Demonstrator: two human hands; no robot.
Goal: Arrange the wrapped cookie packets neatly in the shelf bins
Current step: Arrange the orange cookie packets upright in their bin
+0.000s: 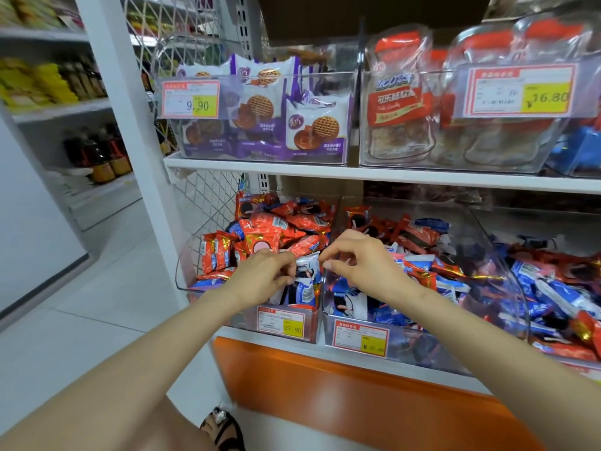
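1. I am pinching a white-blue packet (307,271) with the left grip (263,275), lower centre, over the clear bin (242,320), probably to straighten it.
2. The right grip (361,265) is hovering curled beside it; I cannot tell if it is holding.

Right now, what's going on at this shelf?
A person is tidying the lower shelf. The left hand pinches a white-and-blue cookie packet standing at the front of the left bin; the right hand curls at the packet's other edge, grip unclear. That bin and the right bin hold jumbled red and blue packets.
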